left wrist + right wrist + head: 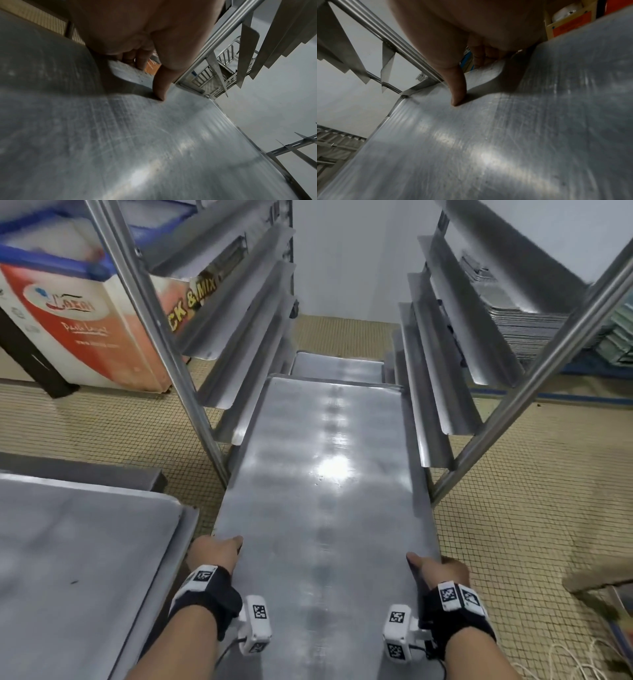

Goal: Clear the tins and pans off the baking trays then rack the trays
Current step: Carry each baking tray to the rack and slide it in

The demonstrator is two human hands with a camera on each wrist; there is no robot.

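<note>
A long bare metal baking tray (pixel 325 474) lies between the side rails of a steel rack (pixel 239 344), its far end inside the frame. My left hand (pixel 214 553) grips the tray's near left edge, thumb (pixel 160 86) pressed on top, fingers curled under the rim. My right hand (pixel 438 568) grips the near right edge the same way, thumb (pixel 458 92) on the tray surface (pixel 505 142). Another tray (pixel 337 368) sits lower in the rack, beyond the first. No tins or pans show on the held tray (pixel 137 142).
A second bare tray (pixel 78 559) lies on a table at my left. A red and white chest freezer (pixel 78 313) stands behind the rack's left post. Stacked trays (pixel 527 326) sit at the far right. Tiled floor lies on both sides.
</note>
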